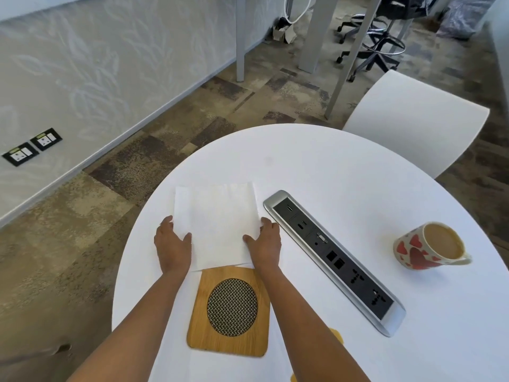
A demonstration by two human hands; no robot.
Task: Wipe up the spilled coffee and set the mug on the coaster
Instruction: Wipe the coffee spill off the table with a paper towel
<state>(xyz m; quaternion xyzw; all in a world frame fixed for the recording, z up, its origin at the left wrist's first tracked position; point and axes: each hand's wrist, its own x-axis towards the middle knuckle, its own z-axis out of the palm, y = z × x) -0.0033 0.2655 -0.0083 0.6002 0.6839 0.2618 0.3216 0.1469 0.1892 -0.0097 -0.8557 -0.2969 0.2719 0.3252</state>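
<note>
A white paper towel [217, 224] lies spread on the round white table [330, 166], just beyond the coaster. My left hand [172, 244] pinches its left edge and my right hand [264, 244] pinches its right edge, each with the thumb on top of the sheet. The square wooden coaster [231, 310] with a round woven centre sits between my forearms, and the towel's near edge overlaps it. The mug [432, 246], white with red hearts and full of milky coffee, stands at the table's right side. A yellowish-brown patch [337, 336] shows beside my right forearm; what it is I cannot tell.
A silver and black power socket strip [330, 257] runs diagonally across the table between the towel and the mug. A white chair [413, 119] stands beyond the table's far right edge. The table's left edge drops to carpet.
</note>
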